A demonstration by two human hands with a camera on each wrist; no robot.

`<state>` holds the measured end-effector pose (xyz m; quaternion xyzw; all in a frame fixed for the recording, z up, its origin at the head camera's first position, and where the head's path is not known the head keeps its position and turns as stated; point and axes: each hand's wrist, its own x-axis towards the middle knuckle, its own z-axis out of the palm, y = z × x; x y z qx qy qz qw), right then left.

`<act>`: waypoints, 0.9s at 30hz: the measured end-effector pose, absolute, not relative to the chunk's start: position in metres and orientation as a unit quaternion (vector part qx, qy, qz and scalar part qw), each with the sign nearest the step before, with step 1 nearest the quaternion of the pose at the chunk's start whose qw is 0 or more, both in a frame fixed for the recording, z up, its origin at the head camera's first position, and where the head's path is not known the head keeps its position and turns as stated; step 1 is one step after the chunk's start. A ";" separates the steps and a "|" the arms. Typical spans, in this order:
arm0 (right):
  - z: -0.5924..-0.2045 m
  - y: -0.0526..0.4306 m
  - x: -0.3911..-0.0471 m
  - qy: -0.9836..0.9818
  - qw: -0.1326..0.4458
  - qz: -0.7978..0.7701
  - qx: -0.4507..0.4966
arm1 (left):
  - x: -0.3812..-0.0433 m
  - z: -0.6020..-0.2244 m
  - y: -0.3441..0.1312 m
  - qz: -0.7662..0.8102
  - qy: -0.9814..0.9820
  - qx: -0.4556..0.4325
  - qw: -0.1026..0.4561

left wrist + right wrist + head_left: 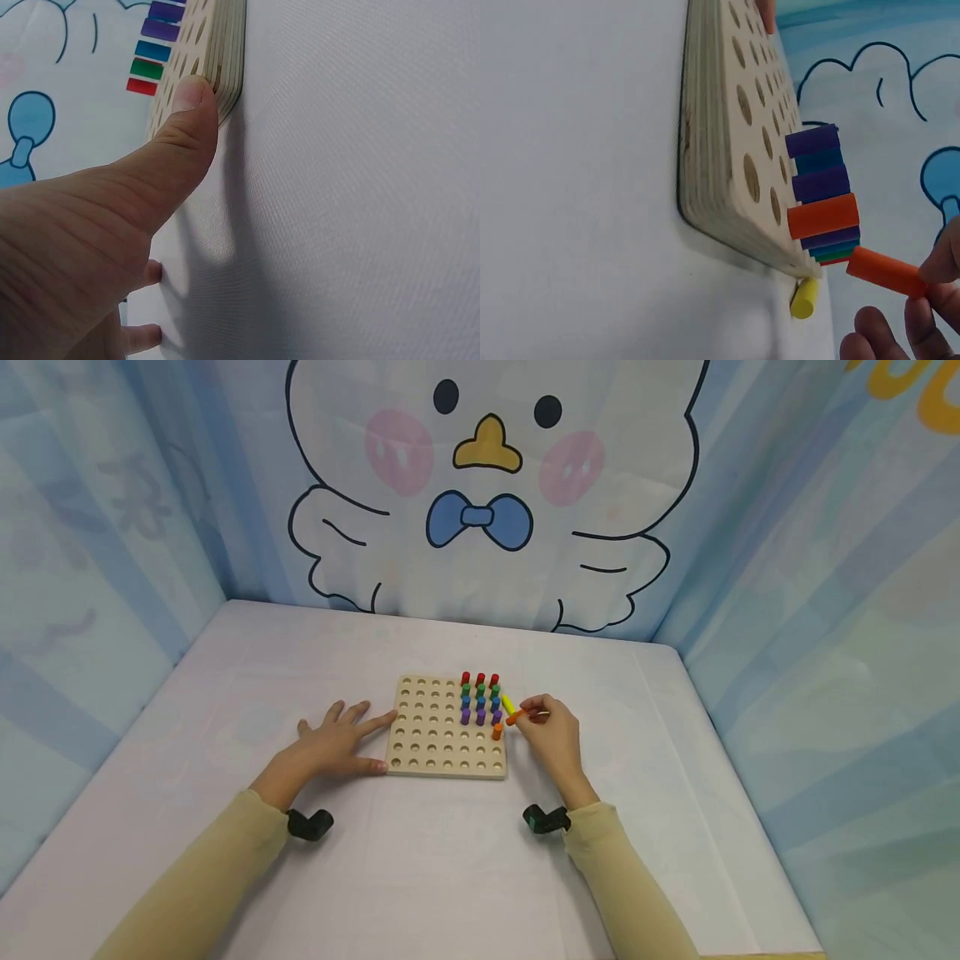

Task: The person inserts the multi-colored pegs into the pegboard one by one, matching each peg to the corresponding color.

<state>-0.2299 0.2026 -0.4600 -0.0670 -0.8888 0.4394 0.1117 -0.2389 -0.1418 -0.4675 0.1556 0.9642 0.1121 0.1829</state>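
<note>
A wooden pegboard [442, 771] with rows of round holes lies flat on the table. Pegs stand in its right-hand columns: rows of red [480, 679], green, blue and purple pegs [481, 717], plus one orange peg [823, 216] nearer the front. My left hand [330, 750] lies spread at the board's left side, its thumb [184, 124] on the front corner and forefinger against the edge. My right hand [555, 737] pinches a second orange peg [887, 272] between thumb and fingers, just off the board's right edge. Beside that edge a yellow peg [805, 298] rests on the table.
White cloth covers the table [420, 877]. Behind it hangs a curtain [480, 577] printed with a cartoon bird, and blue-striped curtains [847, 635] close in both sides. Dark wrist devices [546, 819] sit at both cuffs.
</note>
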 end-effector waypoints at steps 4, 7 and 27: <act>-0.456 0.199 -0.231 -0.862 0.098 0.490 -0.083 | -0.239 -0.467 -0.141 0.114 0.964 0.156 0.182; -0.454 0.196 -0.233 -0.836 0.085 0.535 -0.091 | -0.238 -0.466 -0.141 0.116 0.964 0.157 0.182; -0.451 0.182 -0.230 -0.778 0.033 0.623 -0.075 | -0.237 -0.468 -0.142 0.113 0.965 0.157 0.177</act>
